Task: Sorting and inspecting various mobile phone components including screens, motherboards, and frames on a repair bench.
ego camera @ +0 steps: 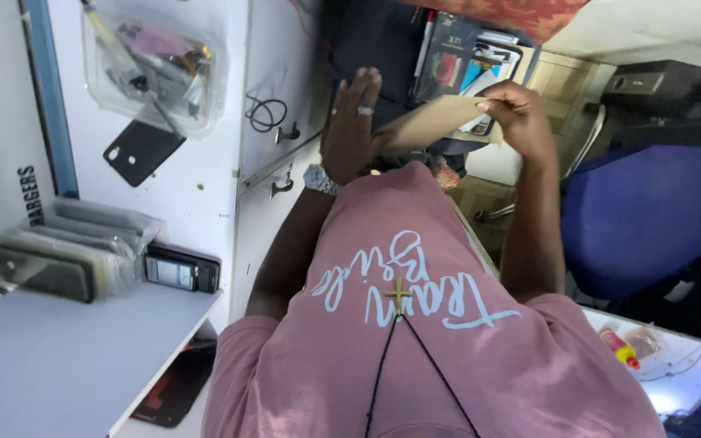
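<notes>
The person's right hand (517,113) pinches a flat tan cardboard envelope (432,122); the left hand (352,122), grip wide open with fingers flat, presses its near edge.

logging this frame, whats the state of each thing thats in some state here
brown envelope: held up flat between both hands, tilted
left hand: open, palm flat against the envelope's end, ring on one finger
right hand: fingers pinched on the envelope's other end
clear plastic tub: on the white counter, full of small parts
black phone: lying flat beside the tub
blue chair: unoccupied
</notes>
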